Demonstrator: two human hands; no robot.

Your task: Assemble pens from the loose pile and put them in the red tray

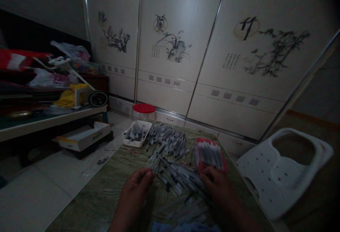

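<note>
My left hand point(138, 185) is at the near left of a loose heap of pens point(170, 141), thumb and fingers pinched together. What they hold, if anything, is too dark and small to name. My right hand point(216, 182) is closed at the near end of a red basket point(225, 164), its fingers curled. Whether it grips the rim or something small cannot be seen. Clear pens with dark ends point(211, 154) fill that basket in a row. More pens point(183, 177) lie scattered between my hands. Behind the heap, a white basket point(138, 143) holds short dark-and-clear pen parts.
A blue item point(183, 227) lies at the table's near edge. To the right stands a white plastic chair point(281, 171). A red stool point(144, 108) is beyond the table. At left, a cluttered bench point(53, 118) has a shoebox lid point(85, 138) beneath it. Sliding cabinet doors point(170, 94) close off the back.
</note>
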